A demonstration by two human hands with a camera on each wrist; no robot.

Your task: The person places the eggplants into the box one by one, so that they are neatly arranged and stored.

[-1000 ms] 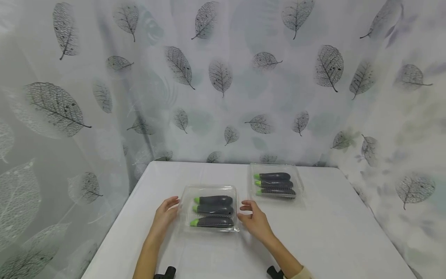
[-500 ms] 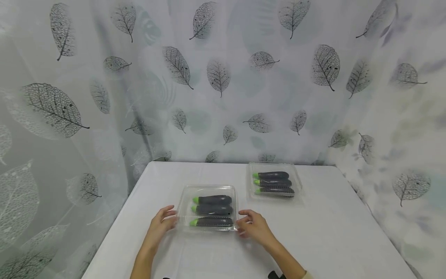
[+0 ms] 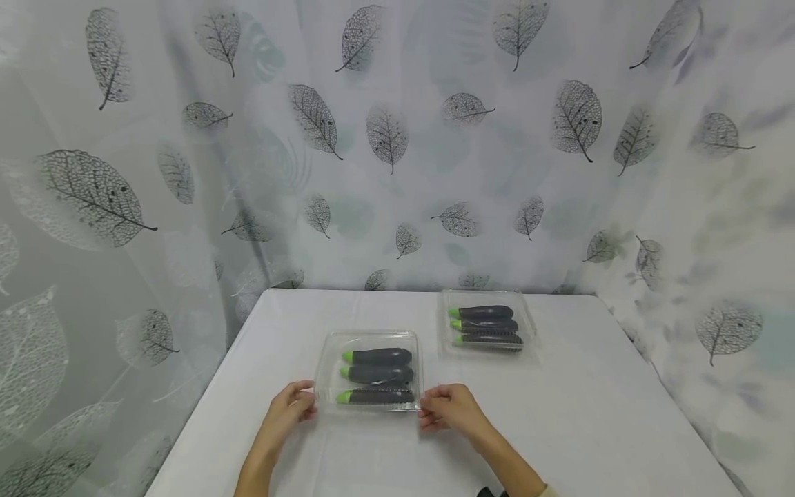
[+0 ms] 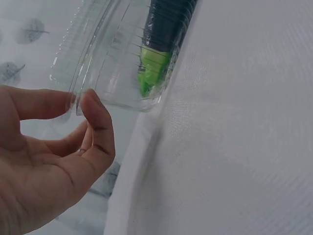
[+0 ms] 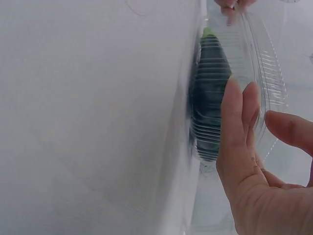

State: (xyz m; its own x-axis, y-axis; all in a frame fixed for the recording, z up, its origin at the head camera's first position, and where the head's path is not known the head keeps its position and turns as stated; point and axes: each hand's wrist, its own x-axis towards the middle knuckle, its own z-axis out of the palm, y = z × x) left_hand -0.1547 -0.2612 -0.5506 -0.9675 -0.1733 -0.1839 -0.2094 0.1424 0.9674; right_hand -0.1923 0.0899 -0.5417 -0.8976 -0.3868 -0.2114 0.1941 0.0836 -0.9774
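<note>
A clear plastic clamshell box (image 3: 329,386) sits on the white table in front of me, its top covered. Three dark eggplants (image 3: 377,375) with bright green stem ends lie side by side inside. My left hand (image 3: 282,417) pinches the rim at the box's near left corner between thumb and fingers, plainly seen in the left wrist view. At the near right corner my right hand (image 3: 456,412) grips the rim; in the right wrist view the thumb is at the rim and the fingers (image 5: 232,117) lie along the ribbed side wall.
Farther back on the right stands a second clear box (image 3: 528,328), also with three eggplants (image 3: 487,324). Both boxes rest on the white tabletop (image 3: 590,407). A leaf-print curtain (image 3: 385,207) hangs behind the table and along its sides.
Both hands have come down along the box's sides toward its near corners, and their fingers have closed on the rim there. The boxes have stayed nearly in place.
</note>
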